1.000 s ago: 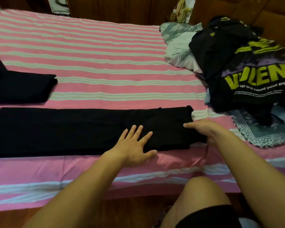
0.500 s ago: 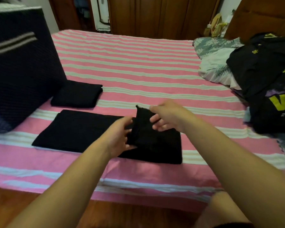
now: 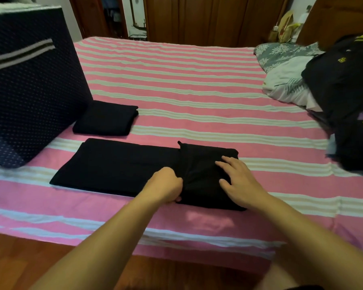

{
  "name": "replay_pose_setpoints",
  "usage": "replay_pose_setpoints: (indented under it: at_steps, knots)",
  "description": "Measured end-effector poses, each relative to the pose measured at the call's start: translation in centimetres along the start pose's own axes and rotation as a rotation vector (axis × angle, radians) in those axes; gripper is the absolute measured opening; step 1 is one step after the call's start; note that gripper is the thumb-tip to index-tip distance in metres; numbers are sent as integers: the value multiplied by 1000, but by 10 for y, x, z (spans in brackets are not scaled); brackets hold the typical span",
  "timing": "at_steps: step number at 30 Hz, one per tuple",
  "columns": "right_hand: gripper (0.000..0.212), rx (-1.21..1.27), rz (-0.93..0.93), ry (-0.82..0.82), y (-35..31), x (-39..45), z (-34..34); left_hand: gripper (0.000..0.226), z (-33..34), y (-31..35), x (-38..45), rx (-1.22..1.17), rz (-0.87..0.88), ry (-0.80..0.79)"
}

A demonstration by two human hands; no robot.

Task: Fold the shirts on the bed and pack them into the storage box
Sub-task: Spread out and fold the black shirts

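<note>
A long black shirt (image 3: 117, 166) lies near the bed's front edge, its right end folded over onto itself. My left hand (image 3: 166, 185) grips the edge of that folded flap with curled fingers. My right hand (image 3: 237, 181) rests flat on top of the flap, fingers spread. A second black shirt (image 3: 106, 118), folded small, lies just behind. The dark dotted storage box (image 3: 29, 97) with a grey striped handle stands on the bed at the left.
The pink and white striped bed sheet (image 3: 187, 84) covers the bed. A heap of black shirts (image 3: 344, 91) with yellow print sits at the right on a grey and white pillow (image 3: 285, 80). Wooden floor (image 3: 19, 264) lies below the bed's edge.
The shirt's right end has been brought over to the left and laid down. My right hand let go of it and now lies flat on the fold. The view swung left, showing the box.
</note>
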State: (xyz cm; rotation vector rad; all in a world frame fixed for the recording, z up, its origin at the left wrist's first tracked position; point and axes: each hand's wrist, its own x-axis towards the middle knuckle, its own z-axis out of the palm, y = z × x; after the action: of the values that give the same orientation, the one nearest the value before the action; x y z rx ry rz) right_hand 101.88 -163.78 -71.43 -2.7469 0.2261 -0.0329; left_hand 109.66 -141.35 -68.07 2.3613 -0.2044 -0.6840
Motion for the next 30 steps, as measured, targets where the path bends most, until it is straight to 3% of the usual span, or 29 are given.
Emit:
replay_pose_setpoints:
  at_steps: [3, 6, 7, 9, 12, 15, 18, 21, 24, 27, 30]
  knots:
    - [66, -67, -28, -56, -4, 5, 1, 28, 1, -12, -3, 298, 69, 85]
    - [70, -134, -36, -111, 1, 0, 9, 19, 11, -5, -10, 702, 291, 503]
    - [72, -140, -40, -112, 3, -2, 12, 25, 19, 2, -8, 730, 404, 583]
    - [72, -145, -46, -99, 6, -5, 18, 48, 37, 20, 5, 639, 550, 458]
    - [70, -158, -34, -130, 6, -7, 19, 64, 60, 28, 42, 662, 476, 144]
    - [59, -192, 45, -153, -2, 8, 5, 68, 68, 10, 65, 702, 408, 130]
    - [54, -135, 15, 19, -18, 37, 4, 66, 69, 10, 65, 692, 406, 115]
    - [58, -88, -18, -60, -24, 48, 30, 65, 40, 4, 63, 759, 434, 33]
    - [72, -178, 18, -122, -15, 48, 43, 65, -35, -51, 61, 749, 272, 263]
    - [71, -232, 3, -156, -23, 53, 41, 66, -124, -127, 49, 604, -139, 631]
    - [64, -221, -8, -172, -40, 56, 45, 74, -179, -167, 41, 524, -395, 555]
